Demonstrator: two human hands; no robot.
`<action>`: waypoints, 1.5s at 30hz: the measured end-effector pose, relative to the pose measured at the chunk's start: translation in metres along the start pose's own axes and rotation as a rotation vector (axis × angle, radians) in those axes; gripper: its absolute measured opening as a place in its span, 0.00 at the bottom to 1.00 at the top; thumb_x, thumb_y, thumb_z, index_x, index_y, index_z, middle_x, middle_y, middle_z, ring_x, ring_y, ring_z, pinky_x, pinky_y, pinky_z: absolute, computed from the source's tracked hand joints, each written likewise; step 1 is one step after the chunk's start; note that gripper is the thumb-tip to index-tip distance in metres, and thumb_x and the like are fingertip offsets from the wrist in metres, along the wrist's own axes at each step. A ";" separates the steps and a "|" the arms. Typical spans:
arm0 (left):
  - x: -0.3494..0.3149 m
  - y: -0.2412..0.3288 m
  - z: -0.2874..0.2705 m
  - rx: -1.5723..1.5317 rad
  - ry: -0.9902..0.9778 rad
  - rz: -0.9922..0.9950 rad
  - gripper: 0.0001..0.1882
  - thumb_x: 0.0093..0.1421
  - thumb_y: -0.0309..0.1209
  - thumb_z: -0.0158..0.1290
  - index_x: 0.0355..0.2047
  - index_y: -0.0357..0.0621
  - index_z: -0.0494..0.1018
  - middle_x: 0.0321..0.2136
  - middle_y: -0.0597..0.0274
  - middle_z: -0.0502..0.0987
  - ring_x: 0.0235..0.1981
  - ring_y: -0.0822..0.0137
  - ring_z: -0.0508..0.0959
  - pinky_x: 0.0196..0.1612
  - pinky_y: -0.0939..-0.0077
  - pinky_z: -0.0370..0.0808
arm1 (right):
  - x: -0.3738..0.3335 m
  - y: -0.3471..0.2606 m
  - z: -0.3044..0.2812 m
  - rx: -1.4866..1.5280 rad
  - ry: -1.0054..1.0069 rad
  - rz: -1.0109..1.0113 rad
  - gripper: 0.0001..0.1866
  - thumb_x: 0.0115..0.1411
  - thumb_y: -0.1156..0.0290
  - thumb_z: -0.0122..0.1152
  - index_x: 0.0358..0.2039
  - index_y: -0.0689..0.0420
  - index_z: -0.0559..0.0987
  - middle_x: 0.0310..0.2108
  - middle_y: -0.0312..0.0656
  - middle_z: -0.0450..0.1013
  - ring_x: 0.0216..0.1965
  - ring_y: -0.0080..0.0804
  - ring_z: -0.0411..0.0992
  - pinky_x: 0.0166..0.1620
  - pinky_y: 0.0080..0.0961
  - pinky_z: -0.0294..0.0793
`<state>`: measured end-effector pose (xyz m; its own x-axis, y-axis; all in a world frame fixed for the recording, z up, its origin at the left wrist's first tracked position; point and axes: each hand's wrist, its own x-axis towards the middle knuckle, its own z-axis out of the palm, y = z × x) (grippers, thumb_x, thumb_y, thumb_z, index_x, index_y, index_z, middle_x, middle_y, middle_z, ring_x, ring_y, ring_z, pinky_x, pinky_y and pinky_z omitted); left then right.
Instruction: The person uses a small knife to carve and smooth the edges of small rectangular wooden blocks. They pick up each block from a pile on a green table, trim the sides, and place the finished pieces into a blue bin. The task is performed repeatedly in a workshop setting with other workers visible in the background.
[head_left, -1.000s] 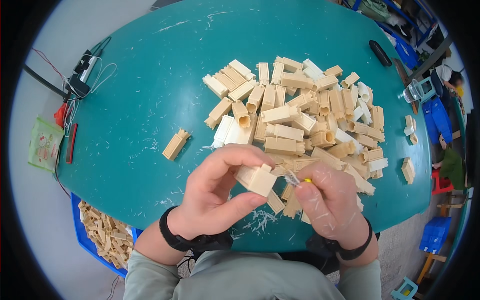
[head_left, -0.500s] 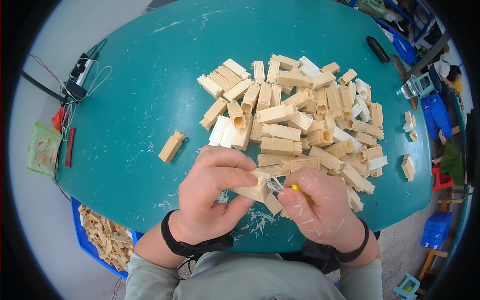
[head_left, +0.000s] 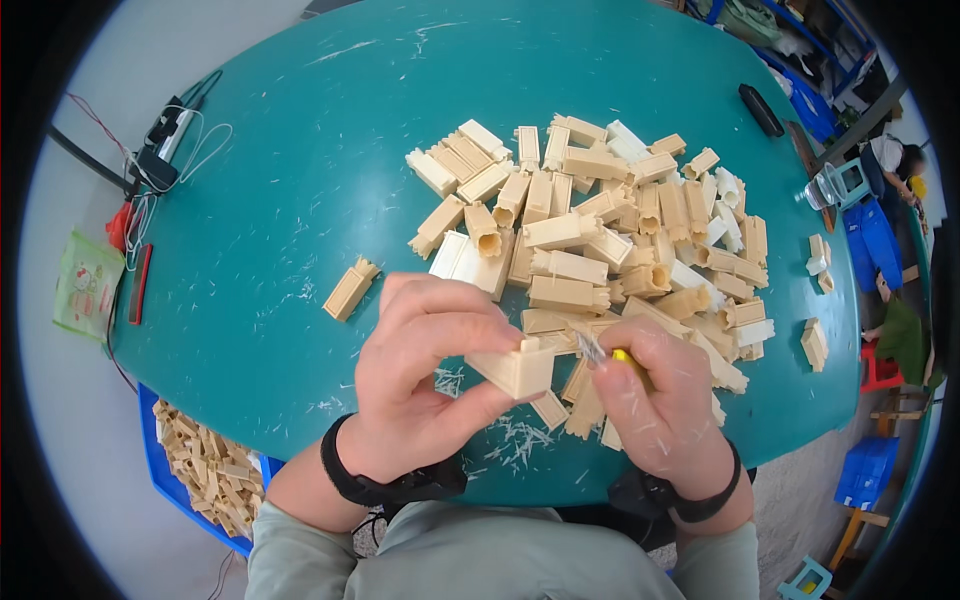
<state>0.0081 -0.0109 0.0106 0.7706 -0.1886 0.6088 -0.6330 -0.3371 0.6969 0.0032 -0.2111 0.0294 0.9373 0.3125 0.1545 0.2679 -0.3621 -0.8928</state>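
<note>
Between the thumb and fingers of my left hand (head_left: 425,375) is a beige plastic block (head_left: 520,372), tilted with its square end toward the right. A yellow-handled utility knife (head_left: 630,368) is gripped in my right hand (head_left: 665,400), its short blade pointing left and a gap away from the block. Thin pale shavings cling to the blade and to my right hand. Beyond both hands lies a large pile of beige and white hollow plastic blocks (head_left: 565,232), many with jagged ends. A single block (head_left: 351,290) lies apart, left of the pile.
Shavings (head_left: 520,440) litter the green table (head_left: 300,150). A blue bin (head_left: 160,470) full of blocks stands lower left. On the right are a black case (head_left: 760,110), a clear jar (head_left: 822,187) and a few loose blocks (head_left: 815,345). A power strip (head_left: 172,140) sits at the left edge.
My right hand with the knife has moved right, away from the block. My left hand has turned the block slightly, and it now sits a little farther right.
</note>
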 end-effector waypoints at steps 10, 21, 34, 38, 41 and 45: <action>-0.002 0.000 0.007 -0.088 -0.144 -0.091 0.17 0.38 0.29 0.65 0.31 0.45 0.74 0.29 0.64 0.74 0.29 0.67 0.70 0.35 0.75 0.63 | 0.000 0.009 0.002 0.079 0.013 -0.194 0.10 0.48 0.77 0.58 0.34 0.60 0.74 0.23 0.38 0.69 0.22 0.25 0.66 0.27 0.19 0.65; -0.011 -0.003 0.014 -0.667 0.077 -0.391 0.22 0.48 0.21 0.59 0.41 0.42 0.62 0.36 0.61 0.69 0.36 0.72 0.72 0.39 0.79 0.69 | -0.006 0.008 0.004 -0.007 0.014 -0.049 0.11 0.41 0.74 0.63 0.28 0.58 0.74 0.23 0.40 0.69 0.23 0.36 0.68 0.27 0.25 0.68; -0.007 0.013 0.008 -0.844 -0.219 -0.568 0.25 0.54 0.21 0.52 0.51 0.40 0.56 0.28 0.67 0.72 0.29 0.79 0.71 0.31 0.85 0.65 | -0.002 0.010 0.006 -0.030 0.036 -0.155 0.12 0.43 0.75 0.63 0.30 0.59 0.74 0.26 0.42 0.72 0.26 0.38 0.70 0.29 0.26 0.69; -0.009 0.007 0.006 -0.730 -0.308 -0.495 0.30 0.53 0.22 0.53 0.55 0.41 0.54 0.26 0.68 0.72 0.27 0.82 0.70 0.26 0.88 0.62 | -0.003 0.010 0.005 -0.043 0.005 -0.151 0.11 0.44 0.75 0.63 0.30 0.59 0.73 0.26 0.42 0.72 0.26 0.38 0.71 0.29 0.26 0.70; -0.009 0.008 0.005 -0.746 -0.294 -0.513 0.27 0.53 0.22 0.54 0.52 0.42 0.56 0.26 0.69 0.72 0.26 0.83 0.69 0.24 0.90 0.61 | -0.003 0.013 0.007 -0.029 0.013 -0.165 0.12 0.45 0.73 0.64 0.31 0.59 0.73 0.26 0.42 0.72 0.26 0.37 0.71 0.29 0.26 0.70; -0.011 0.010 0.008 -0.769 -0.123 -0.520 0.22 0.52 0.19 0.54 0.45 0.42 0.59 0.30 0.66 0.71 0.28 0.81 0.71 0.26 0.89 0.65 | -0.005 0.003 0.008 0.028 0.080 -0.051 0.12 0.50 0.66 0.62 0.30 0.59 0.72 0.23 0.44 0.70 0.23 0.36 0.69 0.27 0.26 0.69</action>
<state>-0.0057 -0.0195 0.0076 0.9453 -0.2963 0.1364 -0.0479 0.2875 0.9566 -0.0023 -0.2065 0.0220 0.9377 0.2580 0.2328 0.3106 -0.3220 -0.8943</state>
